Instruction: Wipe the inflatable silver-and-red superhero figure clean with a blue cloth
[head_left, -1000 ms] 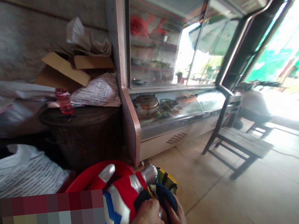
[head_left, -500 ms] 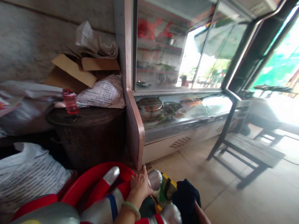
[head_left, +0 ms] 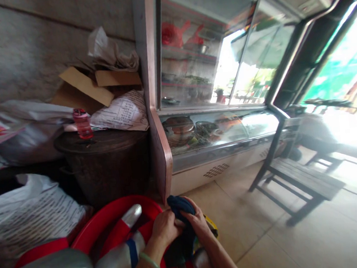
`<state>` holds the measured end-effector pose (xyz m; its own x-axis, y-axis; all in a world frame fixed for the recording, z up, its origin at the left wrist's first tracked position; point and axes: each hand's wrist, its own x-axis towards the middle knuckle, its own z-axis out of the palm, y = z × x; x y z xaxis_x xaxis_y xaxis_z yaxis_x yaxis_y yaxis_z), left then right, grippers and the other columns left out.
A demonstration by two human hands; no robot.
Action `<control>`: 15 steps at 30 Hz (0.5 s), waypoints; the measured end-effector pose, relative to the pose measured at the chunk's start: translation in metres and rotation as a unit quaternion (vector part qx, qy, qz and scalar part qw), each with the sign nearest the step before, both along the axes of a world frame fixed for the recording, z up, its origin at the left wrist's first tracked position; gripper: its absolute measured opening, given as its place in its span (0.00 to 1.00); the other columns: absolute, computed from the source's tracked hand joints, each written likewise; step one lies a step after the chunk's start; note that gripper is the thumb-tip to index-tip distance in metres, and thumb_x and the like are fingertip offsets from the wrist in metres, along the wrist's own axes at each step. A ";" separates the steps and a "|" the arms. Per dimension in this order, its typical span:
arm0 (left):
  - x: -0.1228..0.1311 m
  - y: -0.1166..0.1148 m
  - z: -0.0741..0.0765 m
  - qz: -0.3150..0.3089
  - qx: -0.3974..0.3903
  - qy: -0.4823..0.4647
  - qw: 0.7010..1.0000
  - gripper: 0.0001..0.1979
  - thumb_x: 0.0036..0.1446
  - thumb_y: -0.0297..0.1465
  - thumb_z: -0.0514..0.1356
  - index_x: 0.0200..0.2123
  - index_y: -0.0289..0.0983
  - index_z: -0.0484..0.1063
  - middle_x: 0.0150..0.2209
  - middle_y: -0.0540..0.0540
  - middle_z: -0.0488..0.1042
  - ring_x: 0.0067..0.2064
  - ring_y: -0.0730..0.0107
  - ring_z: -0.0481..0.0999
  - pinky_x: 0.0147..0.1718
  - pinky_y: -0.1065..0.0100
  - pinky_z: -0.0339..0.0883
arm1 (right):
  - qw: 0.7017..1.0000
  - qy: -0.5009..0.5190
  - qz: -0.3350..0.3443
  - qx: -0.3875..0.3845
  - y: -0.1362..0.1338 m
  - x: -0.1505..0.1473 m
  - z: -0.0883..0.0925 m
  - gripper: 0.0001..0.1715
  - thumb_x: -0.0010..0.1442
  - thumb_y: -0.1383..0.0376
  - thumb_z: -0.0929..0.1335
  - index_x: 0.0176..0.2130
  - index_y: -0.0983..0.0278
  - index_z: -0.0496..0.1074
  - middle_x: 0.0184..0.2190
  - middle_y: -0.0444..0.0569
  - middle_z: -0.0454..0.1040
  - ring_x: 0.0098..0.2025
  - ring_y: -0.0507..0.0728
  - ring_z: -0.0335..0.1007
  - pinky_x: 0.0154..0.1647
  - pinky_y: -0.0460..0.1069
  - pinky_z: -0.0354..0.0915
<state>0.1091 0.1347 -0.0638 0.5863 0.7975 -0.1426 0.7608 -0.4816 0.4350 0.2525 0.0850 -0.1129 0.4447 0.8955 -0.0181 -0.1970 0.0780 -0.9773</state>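
The dark blue cloth (head_left: 180,218) sits bunched over the silver-and-red ride-on figure (head_left: 126,248), low in the view, in front of the red rim (head_left: 110,212). Your left hand (head_left: 164,230) is closed on the cloth's near edge; your right hand (head_left: 199,222) pinches its top fold. Keep both grips firm and the cloth flat against the figure's surface. The display fridge (head_left: 212,126) and the bench (head_left: 299,177) stand well apart.

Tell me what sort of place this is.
Probably a small eatery or food shop open to the street: a glass display fridge holds dishes of food, a wooden bench stands on the tiled floor, and cardboard and sacks are piled by the wall.
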 end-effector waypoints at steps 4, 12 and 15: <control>-0.005 0.001 0.000 0.002 -0.008 0.008 1.000 0.18 0.53 0.27 0.64 0.47 0.27 0.80 0.49 0.31 0.82 0.55 0.42 0.81 0.56 0.56 0.74 | 0.998 -0.053 -0.038 -0.010 0.009 -0.009 -0.003 0.35 0.43 0.55 0.79 0.51 0.61 0.81 0.39 0.49 0.84 0.46 0.66 0.78 0.58 0.59 0.71; -0.008 0.001 -0.005 -0.021 -0.008 0.008 1.000 0.23 0.49 0.27 0.66 0.51 0.30 0.78 0.49 0.36 0.83 0.54 0.44 0.82 0.55 0.56 0.74 | 0.997 0.008 -0.051 -0.061 0.000 -0.006 -0.015 0.30 0.51 0.43 0.75 0.44 0.61 0.83 0.42 0.53 0.85 0.56 0.68 0.77 0.64 0.59 0.68; -0.005 -0.004 -0.004 -0.025 0.000 0.020 1.000 0.26 0.50 0.24 0.66 0.55 0.27 0.76 0.54 0.34 0.81 0.58 0.45 0.79 0.60 0.55 0.70 | 0.994 0.073 -0.021 -0.077 -0.006 0.002 -0.015 0.33 0.53 0.38 0.73 0.41 0.64 0.84 0.37 0.55 0.85 0.55 0.70 0.80 0.59 0.61 0.72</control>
<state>0.1040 0.1312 -0.0673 0.6190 0.7675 -0.1667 0.7525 -0.5188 0.4057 0.2546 0.0790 -0.1282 0.4640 0.8579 -0.2206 -0.3375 -0.0590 -0.9395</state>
